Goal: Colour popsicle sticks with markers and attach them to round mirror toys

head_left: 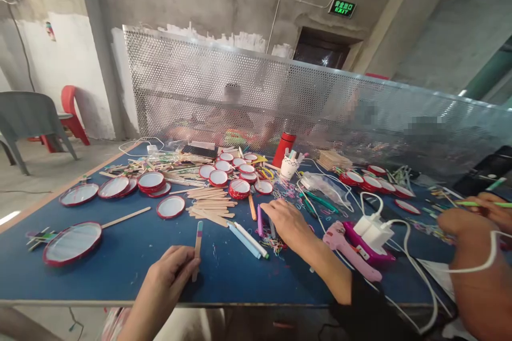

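Observation:
My left hand (170,274) pinches a wooden craft stick (199,242) upright near the table's front edge. Purple and teal bands colour the stick's upper end. My right hand (288,225) reaches over the markers, its fingers bent downward. Beside its fingertips is a purple marker (260,220), and a greyish pen-like thing (272,229) shows under the hand. Whether the fingers grip either is hidden. Between my hands lie a light blue marker (244,241) and a white marker (252,240). Plain craft sticks (210,203) lie in a pile behind them.
Red-rimmed white discs (171,206) lie about; one has a stick handle (126,217). A pink glue gun (350,253), white chargers (374,230) and cables lie right. Behind stand a paper cup (288,167), red flask (284,149) and perforated metal screen (200,80). A co-worker's hands (466,221) hold a green marker.

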Demonstrator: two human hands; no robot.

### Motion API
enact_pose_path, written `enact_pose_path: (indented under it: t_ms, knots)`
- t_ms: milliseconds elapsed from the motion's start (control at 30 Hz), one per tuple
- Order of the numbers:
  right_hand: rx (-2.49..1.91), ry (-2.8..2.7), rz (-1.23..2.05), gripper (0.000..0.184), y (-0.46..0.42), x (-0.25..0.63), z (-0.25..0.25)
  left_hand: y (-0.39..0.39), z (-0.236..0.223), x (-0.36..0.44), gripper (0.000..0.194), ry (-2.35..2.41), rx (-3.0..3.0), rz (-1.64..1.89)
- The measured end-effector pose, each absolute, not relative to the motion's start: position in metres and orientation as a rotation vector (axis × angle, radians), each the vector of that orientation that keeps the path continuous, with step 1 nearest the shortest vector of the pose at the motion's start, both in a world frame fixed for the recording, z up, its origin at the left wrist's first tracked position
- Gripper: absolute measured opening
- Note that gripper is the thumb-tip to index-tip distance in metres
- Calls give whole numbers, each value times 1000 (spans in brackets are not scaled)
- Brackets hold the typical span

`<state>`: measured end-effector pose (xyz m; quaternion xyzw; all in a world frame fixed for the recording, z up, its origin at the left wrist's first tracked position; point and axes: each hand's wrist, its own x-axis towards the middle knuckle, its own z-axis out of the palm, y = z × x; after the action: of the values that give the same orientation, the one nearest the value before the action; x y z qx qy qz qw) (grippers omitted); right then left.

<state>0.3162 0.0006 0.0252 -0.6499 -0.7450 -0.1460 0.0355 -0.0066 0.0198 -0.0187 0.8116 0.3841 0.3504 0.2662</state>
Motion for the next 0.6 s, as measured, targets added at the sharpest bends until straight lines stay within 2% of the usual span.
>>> enact_pose_path:
  t_ms: [200,433,600]
  knots:
    - [-1837,-2582,-447,13,53,306,25,19,-17,-3,30,1151,2108,943]
    - [-1592,-2690,-529,15,66,316,20,10,-10,1,28,1165,2102,889]
    - [-1536,-2564,-596,17,57,332,23,10,-12,1,26,1184,2117,909]
